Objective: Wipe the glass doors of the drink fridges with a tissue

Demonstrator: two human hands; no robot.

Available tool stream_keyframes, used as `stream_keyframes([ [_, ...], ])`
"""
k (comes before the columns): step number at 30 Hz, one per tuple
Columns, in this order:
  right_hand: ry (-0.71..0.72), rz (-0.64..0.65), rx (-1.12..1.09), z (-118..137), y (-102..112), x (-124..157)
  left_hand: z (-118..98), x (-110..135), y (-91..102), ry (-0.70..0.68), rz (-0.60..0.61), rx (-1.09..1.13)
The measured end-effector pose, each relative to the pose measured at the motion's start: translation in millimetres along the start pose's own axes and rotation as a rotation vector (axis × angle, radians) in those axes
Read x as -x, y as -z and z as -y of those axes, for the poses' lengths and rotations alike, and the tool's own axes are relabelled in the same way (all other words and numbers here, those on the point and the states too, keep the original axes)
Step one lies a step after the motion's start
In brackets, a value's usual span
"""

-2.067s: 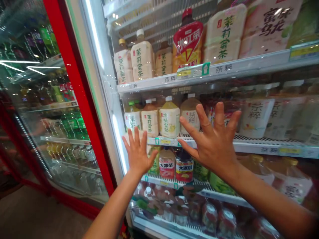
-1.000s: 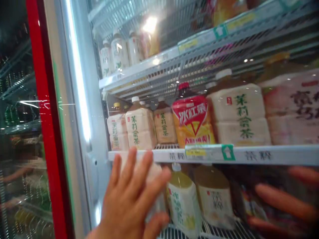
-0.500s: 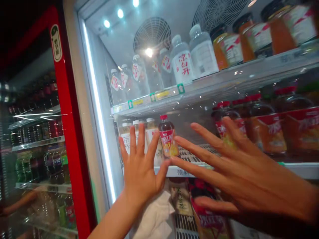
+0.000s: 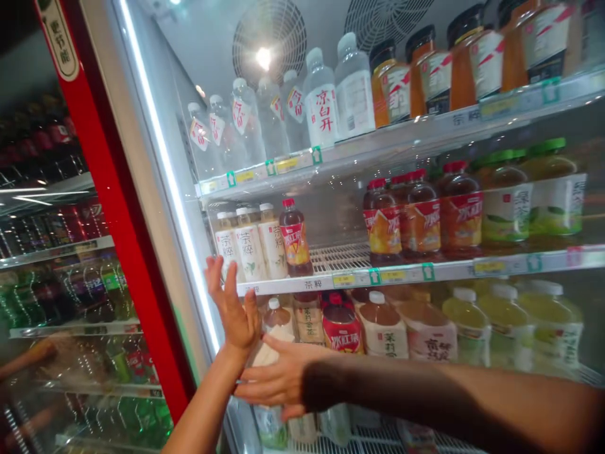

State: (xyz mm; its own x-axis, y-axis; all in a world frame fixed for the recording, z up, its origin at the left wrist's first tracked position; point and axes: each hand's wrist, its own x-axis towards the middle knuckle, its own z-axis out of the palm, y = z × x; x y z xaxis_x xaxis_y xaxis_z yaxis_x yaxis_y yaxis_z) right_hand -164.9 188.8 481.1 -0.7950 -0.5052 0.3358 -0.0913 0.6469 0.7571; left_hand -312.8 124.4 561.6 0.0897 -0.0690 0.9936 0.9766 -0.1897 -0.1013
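My left hand (image 4: 236, 309) is raised at the lower left before the fridge shelves, fingers apart and bent a little, holding nothing I can see. From the right, my right hand (image 4: 283, 375) reaches across with its fingers stretched toward my left wrist. Its fingertips overlap the wrist in view; whether they touch is unclear. Behind the two hands shows a pale, cloth-like thing (image 4: 268, 347), partly covered. Beyond my left hand stand white-labelled tea bottles (image 4: 248, 243) and one red-capped iced tea bottle (image 4: 293, 236) on the middle shelf.
Water bottles (image 4: 321, 104) and amber bottles (image 4: 430, 72) line the top shelf. More iced tea bottles (image 4: 420, 217) stand at the right of the middle shelf. Below are several drinks, with a white shelf edge (image 4: 454, 268) above. A red-framed fridge (image 4: 108, 208) stands left.
Both hands, earlier spread wide, have moved lower and come together. My right hand has shifted left to my left wrist. The view has turned to the right, with more of the shelves showing.
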Motion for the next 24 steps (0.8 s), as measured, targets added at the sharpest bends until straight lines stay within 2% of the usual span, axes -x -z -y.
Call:
stream_keyframes([
  [2, 0.103, -0.053, 0.086, -9.6, -22.1, -3.1, 4.8, -7.0, 11.9, -0.049, 0.103, 0.025],
  [4, 0.140, -0.106, 0.170, -29.7, -21.8, -5.8, 10.0, -20.2, 26.9, -0.082, 0.186, 0.017],
  [6, 0.102, -0.101, 0.252, -58.0, 1.8, -11.0, 14.0, -39.1, 42.6, -0.116, 0.242, -0.023],
  [8, 0.048, -0.064, 0.337, -88.0, 36.9, -17.4, 16.6, -59.7, 56.4, -0.135, 0.274, -0.073],
  [9, 0.004, -0.085, 0.355, -101.4, 53.5, -20.1, 17.6, -69.1, 62.0, -0.133, 0.278, -0.095],
  [10, -0.046, -0.087, 0.358, -112.9, 67.4, -22.0, 18.6, -77.2, 66.4, -0.122, 0.277, -0.119],
  [12, -0.048, -0.091, 0.320, -131.1, 85.4, -23.9, 20.9, -89.5, 71.7, -0.083, 0.264, -0.178],
  [15, 0.104, -0.052, 0.222, -159.3, 100.3, -28.6, 24.3, -100.3, 71.4, -0.055, 0.280, -0.270],
  [16, 0.113, -0.050, 0.204, -171.4, 106.3, -32.3, 25.3, -103.1, 69.7, -0.059, 0.297, -0.296],
  [17, 0.073, -0.058, 0.199, -184.3, 113.3, -36.9, 26.0, -106.0, 67.5, -0.067, 0.314, -0.319],
  [20, -0.198, -0.127, 0.211, -216.7, 135.4, -49.7, 26.7, -115.5, 59.1, -0.089, 0.330, -0.366],
  [21, -0.228, -0.133, 0.198, -222.9, 140.8, -51.5, 26.6, -118.7, 56.3, -0.092, 0.324, -0.373],
  [22, -0.206, -0.119, 0.175, -227.3, 144.7, -51.7, 26.3, -121.7, 53.4, -0.097, 0.317, -0.377],
  [24, -0.054, -0.043, 0.124, -235.5, 150.8, -49.1, 25.7, -126.8, 48.2, -0.114, 0.298, -0.379],
])
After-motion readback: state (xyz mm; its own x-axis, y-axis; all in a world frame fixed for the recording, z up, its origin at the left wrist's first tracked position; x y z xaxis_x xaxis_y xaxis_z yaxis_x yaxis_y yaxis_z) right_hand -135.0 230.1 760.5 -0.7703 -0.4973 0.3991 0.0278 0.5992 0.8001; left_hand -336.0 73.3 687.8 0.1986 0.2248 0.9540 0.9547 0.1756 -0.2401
